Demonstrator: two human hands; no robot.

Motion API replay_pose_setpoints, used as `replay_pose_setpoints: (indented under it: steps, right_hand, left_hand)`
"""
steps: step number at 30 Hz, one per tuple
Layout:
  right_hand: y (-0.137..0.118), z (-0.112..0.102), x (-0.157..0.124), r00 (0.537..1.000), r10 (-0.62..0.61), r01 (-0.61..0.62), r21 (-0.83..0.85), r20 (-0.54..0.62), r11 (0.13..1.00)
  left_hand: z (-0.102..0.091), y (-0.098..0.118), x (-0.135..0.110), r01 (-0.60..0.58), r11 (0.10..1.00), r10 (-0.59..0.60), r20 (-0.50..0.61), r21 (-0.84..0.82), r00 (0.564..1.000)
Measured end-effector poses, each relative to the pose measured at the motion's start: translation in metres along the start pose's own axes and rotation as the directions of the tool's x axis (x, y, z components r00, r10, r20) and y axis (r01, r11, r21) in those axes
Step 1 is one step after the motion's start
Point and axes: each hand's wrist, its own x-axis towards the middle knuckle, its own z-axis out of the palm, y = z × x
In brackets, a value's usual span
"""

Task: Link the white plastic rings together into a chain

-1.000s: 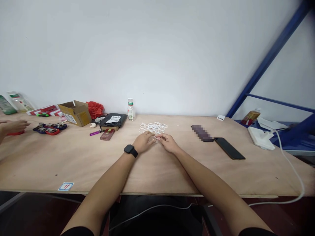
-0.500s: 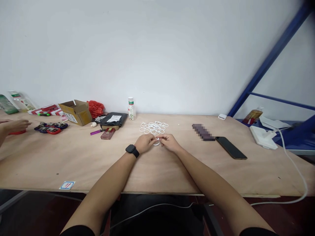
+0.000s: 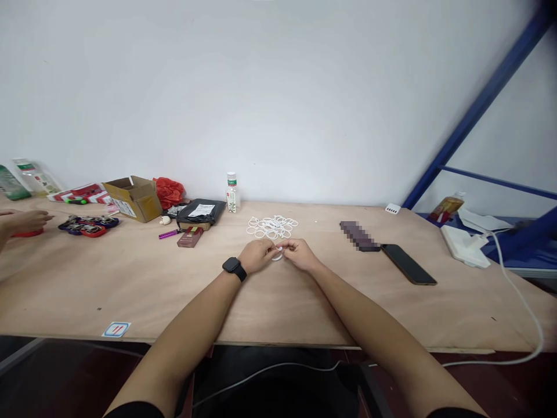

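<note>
A small white ring (image 3: 277,258) is between my two hands, low over the wooden table (image 3: 278,313). My left hand (image 3: 257,255), with a black watch (image 3: 234,266) on its wrist, pinches the ring from the left. From the right, the thumb and fingertips of my right hand (image 3: 299,253) close on the ring's top, at a small white part. Finer detail there is too small to make out. Just beyond my fingers lies a loose pile of white rings (image 3: 272,226).
At right lie a phone (image 3: 409,264), a pixelated dark item (image 3: 359,235) and a white power adapter (image 3: 465,245) with a cable. To the left are a bottle (image 3: 232,193), a black parcel (image 3: 201,212), a maroon box (image 3: 190,237) and an open carton (image 3: 134,199). Another person's hand (image 3: 26,222) shows at far left.
Both hands stay almost in place, still pinching the ring, with only slight finger shifts. The view has tilted very slightly.
</note>
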Motion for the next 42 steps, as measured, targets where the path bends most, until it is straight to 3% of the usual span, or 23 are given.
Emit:
replay_pose_setpoints:
  steps: [6,10,12,16,21,30,33,37,39,42]
  right_hand:
    - [0.004,0.001,0.006,0.991,-0.095,0.081,-0.140,-0.096,0.987]
    - [0.005,-0.004,0.007,0.990,-0.118,0.100,-0.193,-0.082,0.976]
    - [0.008,-0.011,0.007,0.986,-0.151,0.123,-0.300,-0.072,0.946]
    - [0.018,-0.025,0.014,0.977,-0.211,0.153,-0.587,-0.031,0.795]
    - [0.023,-0.023,0.022,0.997,-0.071,0.070,-0.741,0.029,0.668]
    - [0.020,-0.027,0.012,0.996,-0.081,0.074,-0.744,0.027,0.664]
    - [0.017,-0.024,0.011,0.987,-0.160,0.138,-0.642,0.024,0.754]
    - [0.010,-0.011,0.008,0.979,-0.205,0.191,-0.329,-0.006,0.925]
    - [0.006,-0.004,0.005,0.987,-0.158,0.159,-0.120,0.016,0.980]
    - [-0.001,0.002,0.001,0.995,-0.074,0.067,0.100,0.063,0.993]
  left_hand:
    - [0.006,0.005,0.001,-0.037,0.997,0.036,-0.009,-0.062,0.999]
    - [0.002,0.001,0.002,-0.070,0.997,0.068,-0.037,-0.036,0.997]
    - [-0.004,-0.003,0.002,-0.060,0.998,0.060,-0.026,0.022,0.998]
    - [-0.016,-0.012,-0.001,0.101,0.973,-0.125,0.106,0.210,0.986]
    - [-0.024,-0.017,-0.004,0.255,0.886,-0.362,0.231,0.388,0.903]
    - [-0.043,-0.030,-0.009,0.461,0.759,-0.581,0.156,0.460,0.799]
    - [-0.039,-0.026,-0.006,0.431,0.806,-0.511,0.108,0.405,0.853]
    - [-0.021,-0.015,-0.001,0.193,0.963,-0.187,-0.049,0.188,0.981]
    - [-0.011,-0.009,0.000,0.073,0.991,-0.058,-0.131,0.108,0.990]
    - [-0.002,-0.004,0.001,-0.017,0.998,0.025,-0.139,0.056,0.990]
